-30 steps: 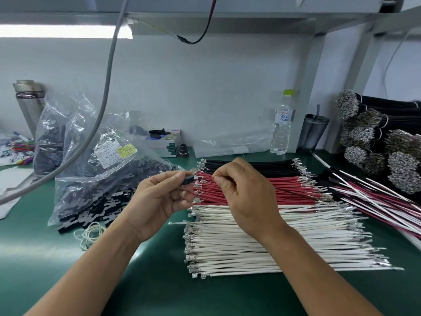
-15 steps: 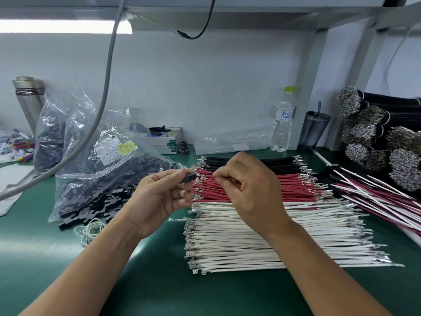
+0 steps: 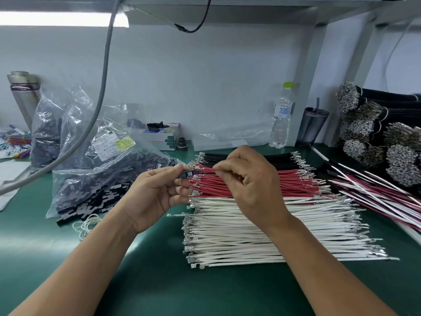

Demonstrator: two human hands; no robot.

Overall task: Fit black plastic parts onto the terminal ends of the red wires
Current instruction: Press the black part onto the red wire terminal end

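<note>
My left hand (image 3: 157, 192) pinches a small black plastic part (image 3: 185, 174) between thumb and fingers, just left of the wire stacks. My right hand (image 3: 248, 181) pinches a red wire (image 3: 205, 171) near its left end, and that end meets the black part. Below lies the stack of red wires (image 3: 293, 181) with metal terminals at both ends. Black wires (image 3: 282, 159) lie behind it and white wires (image 3: 250, 233) in front. A clear bag of black plastic parts (image 3: 100, 179) sits to the left, with some spilled at its mouth.
A grey hose (image 3: 103, 87) hangs across the left. At the back stand a water bottle (image 3: 281, 117), a dark tumbler (image 3: 313, 125), a small box (image 3: 165, 135) and a metal flask (image 3: 22, 94). Bundled wires (image 3: 373, 137) pile up at right on the green mat (image 3: 182, 288).
My right hand has lifted one red wire off the stack and brought its end leftward to the black part held by my left hand. The left hand stayed nearly still.
</note>
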